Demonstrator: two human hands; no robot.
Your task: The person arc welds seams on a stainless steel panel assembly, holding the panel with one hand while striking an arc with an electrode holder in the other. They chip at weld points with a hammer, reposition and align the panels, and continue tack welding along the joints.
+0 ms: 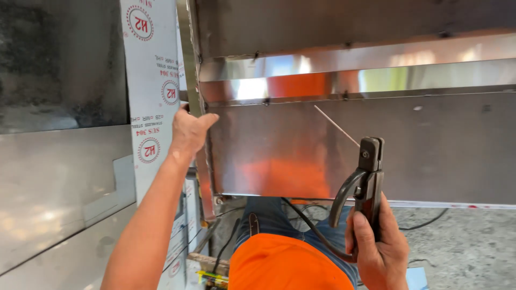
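Here, left hand gripping steel panel edge; right hand closed around electrode holder with welding rod

Electrode holder: dark, lever-handled clamp, upright, gripped low in right hand. Thin welding rod clamped in its head, slanting up-left toward steel panel. Black cable trails down-left from handle. Panel: stainless, shiny, upright; left hand grips its left edge, thumb on front face.
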